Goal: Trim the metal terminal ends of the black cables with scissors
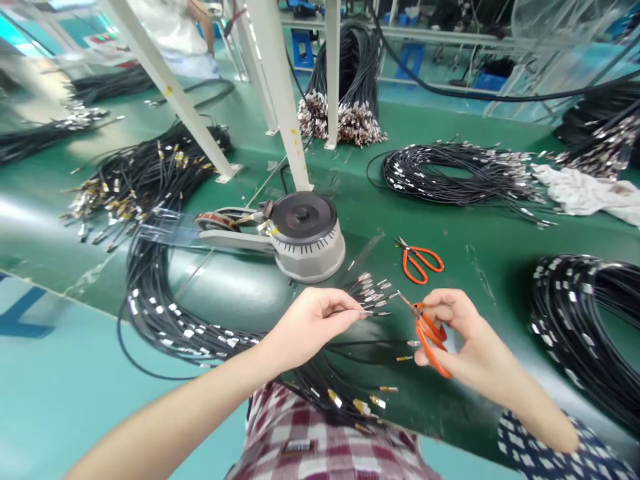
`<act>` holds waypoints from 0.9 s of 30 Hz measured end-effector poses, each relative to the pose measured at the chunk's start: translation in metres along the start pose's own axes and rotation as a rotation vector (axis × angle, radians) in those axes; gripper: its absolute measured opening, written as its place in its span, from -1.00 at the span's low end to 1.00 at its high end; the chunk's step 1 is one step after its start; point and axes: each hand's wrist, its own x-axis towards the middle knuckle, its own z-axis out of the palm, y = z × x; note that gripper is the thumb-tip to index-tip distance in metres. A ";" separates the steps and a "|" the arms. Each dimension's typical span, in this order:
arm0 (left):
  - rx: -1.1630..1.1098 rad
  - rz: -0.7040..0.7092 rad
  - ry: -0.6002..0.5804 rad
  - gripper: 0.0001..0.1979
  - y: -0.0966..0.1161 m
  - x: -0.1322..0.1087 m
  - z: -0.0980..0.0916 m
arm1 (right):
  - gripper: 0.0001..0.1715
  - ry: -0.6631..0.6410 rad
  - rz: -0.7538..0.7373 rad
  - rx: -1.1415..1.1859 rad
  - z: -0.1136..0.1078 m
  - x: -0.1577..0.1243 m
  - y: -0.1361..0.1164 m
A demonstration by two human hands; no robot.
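My left hand [320,323] pinches the end of a black cable between thumb and forefinger, close to its metal tip [367,313]. Just beyond those fingers lie several other cable ends [370,290] with silvery connectors. My right hand [463,337] is closed around the orange handles of a pair of scissors [431,337], whose blades point left toward the cable tips. A second orange-handled pair [420,262] rests on the green bench beyond my right hand. Below my left hand more black cables [320,380] with gold and white tips run along the bench edge.
A round grey tape dispenser [310,243] stands behind my left hand, near white posts [287,100]. Cable coils [450,173] lie at the back, and another coil [565,320] lies to the right. A white cloth [585,190] sits at the back right. Someone stands beyond the bench.
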 end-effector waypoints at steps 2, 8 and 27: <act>-0.001 -0.056 -0.045 -0.88 0.004 -0.004 -0.006 | -0.52 -0.071 0.014 -0.089 -0.005 0.004 -0.011; -0.041 -0.094 -0.076 -0.86 0.006 -0.010 -0.010 | -0.49 -0.207 -0.140 -0.416 -0.013 0.021 -0.034; 0.084 -0.061 -0.117 -0.84 0.000 -0.016 -0.009 | -0.55 -0.372 -0.387 -0.833 -0.012 0.040 -0.062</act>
